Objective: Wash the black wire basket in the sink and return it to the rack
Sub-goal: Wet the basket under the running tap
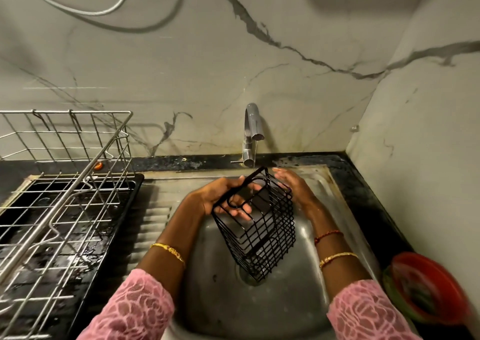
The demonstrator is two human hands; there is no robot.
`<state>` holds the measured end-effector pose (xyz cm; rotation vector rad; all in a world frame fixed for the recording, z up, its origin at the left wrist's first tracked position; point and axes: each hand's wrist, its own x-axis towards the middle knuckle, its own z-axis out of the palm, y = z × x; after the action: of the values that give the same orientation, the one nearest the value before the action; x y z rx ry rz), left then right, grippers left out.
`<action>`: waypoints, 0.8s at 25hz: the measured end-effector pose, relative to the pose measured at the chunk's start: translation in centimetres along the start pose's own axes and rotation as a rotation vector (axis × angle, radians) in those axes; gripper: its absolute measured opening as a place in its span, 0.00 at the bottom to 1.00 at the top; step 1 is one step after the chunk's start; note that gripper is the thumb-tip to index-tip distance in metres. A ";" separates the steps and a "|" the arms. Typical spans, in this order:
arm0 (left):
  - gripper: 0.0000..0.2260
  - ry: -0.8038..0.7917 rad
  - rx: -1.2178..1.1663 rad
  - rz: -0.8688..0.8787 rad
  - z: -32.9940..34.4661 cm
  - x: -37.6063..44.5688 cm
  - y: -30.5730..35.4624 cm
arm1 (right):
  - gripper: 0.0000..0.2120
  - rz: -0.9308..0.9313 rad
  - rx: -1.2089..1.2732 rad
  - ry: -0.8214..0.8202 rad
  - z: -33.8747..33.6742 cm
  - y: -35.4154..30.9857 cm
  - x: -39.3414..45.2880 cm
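Observation:
The black wire basket (pixel 262 230) hangs tilted over the steel sink (pixel 218 306), its open top turned up toward the tap. My left hand (pixel 223 196) grips its rim at the upper left, fingers curled round the wire. My right hand (pixel 291 183) lies flat against the basket's far right side with straight fingers. A thin stream of water runs from the grey tap (pixel 253 129) down onto the basket's top edge.
A steel wire dish rack (pixel 65 183) stands on a black drip tray (pixel 114 235) to the left of the sink. A red bowl (pixel 426 287) sits on the dark counter at the right. A marble wall rises behind the tap.

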<state>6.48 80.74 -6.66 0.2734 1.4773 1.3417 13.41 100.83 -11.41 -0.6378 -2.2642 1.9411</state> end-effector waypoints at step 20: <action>0.15 0.741 0.008 0.191 -5.2 1.7 -3.7 | 0.17 0.035 -0.281 -0.295 5.6 -5.2 5.1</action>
<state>3.38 77.75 -11.67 -0.1035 2.1035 1.6914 5.63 96.96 -8.50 -0.4403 -2.7543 1.8541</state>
